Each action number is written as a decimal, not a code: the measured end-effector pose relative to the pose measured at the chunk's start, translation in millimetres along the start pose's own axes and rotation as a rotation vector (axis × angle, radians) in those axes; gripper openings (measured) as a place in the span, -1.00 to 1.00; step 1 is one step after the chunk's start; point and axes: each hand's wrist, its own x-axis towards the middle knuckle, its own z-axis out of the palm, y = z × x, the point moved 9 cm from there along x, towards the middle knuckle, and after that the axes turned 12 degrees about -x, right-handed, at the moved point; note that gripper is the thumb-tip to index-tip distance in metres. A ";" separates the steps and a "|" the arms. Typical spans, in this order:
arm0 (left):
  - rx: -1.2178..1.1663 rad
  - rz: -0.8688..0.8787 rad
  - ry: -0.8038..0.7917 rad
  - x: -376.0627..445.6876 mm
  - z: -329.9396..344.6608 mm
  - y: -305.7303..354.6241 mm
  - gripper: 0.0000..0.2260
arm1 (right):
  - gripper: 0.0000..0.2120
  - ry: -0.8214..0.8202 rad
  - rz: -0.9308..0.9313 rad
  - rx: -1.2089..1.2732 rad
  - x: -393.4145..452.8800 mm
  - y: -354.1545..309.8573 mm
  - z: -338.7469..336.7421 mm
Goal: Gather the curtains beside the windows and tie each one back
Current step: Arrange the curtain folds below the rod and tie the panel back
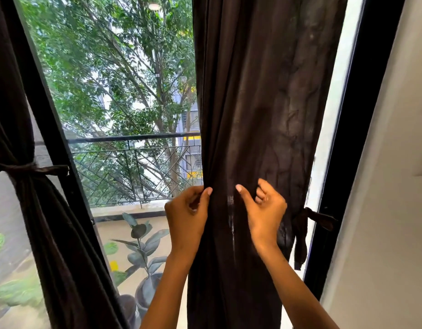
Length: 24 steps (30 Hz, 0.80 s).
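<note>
The dark curtain [257, 115] is hanging right of the window glass [124, 103]. The left hand [187, 216] is pinching its left edge; the right hand [264, 210] is gripping folds, near the loose tie-back [309, 224].

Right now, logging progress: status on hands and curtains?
Left hand pinches right curtain edge; right hand grips its folds. Tie-back hangs loose. Left curtain already tied.
</note>
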 end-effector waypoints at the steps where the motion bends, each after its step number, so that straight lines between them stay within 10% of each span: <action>1: 0.016 0.013 0.007 -1.8 0.9 1.1 -0.88 | -0.80 0.075 -0.065 -0.057 -4.9 -5.4 -7.4; 8: 0.043 0.011 -0.049 -13.4 11.9 0.7 -0.88 | -0.63 0.014 -0.460 -0.335 -44.6 -40.7 4.0; 17: -0.094 -0.032 -0.137 -14.3 17.9 8.1 -0.94 | -0.48 -0.526 -0.276 -0.039 -58.2 -25.5 37.1; 20: -0.120 -0.068 -0.073 -9.2 14.0 1.2 -0.83 | -0.55 -0.488 -0.325 -0.061 -53.5 -28.0 32.2; 24: -0.100 -0.084 -0.028 -2.5 8.3 -4.8 -0.78 | -0.45 -0.044 -0.274 -0.248 -21.6 -20.9 -3.9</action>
